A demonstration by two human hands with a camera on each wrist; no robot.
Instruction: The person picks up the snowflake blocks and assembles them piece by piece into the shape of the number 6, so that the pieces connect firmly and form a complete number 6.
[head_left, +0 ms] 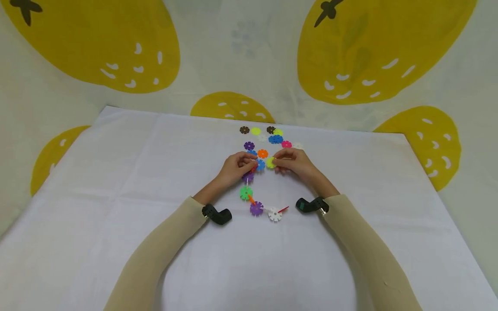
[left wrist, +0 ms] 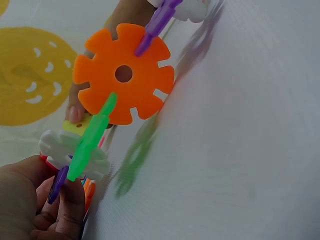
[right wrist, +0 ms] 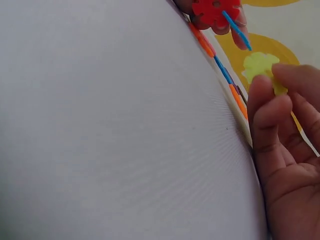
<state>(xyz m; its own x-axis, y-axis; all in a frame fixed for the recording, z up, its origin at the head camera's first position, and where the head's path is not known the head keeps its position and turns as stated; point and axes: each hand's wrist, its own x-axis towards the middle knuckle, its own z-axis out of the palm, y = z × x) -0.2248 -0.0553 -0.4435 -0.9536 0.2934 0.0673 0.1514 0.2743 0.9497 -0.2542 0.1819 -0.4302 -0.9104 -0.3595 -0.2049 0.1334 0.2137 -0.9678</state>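
A curved chain of notched plastic interlocking discs lies before me, with a green disc, a purple disc and a white disc in it. My left hand pinches the chain's far end by a red disc. A blue disc sticks out from that red one. Between thumb and fingers, my right hand holds a yellow disc, a small gap away from the blue disc. An orange disc of the chain shows large in the left wrist view.
Loose discs lie on the white table beyond the hands, among them an orange disc, a pink disc, a brown disc and several others. Behind the table's far edge hangs a fruit-print cloth.
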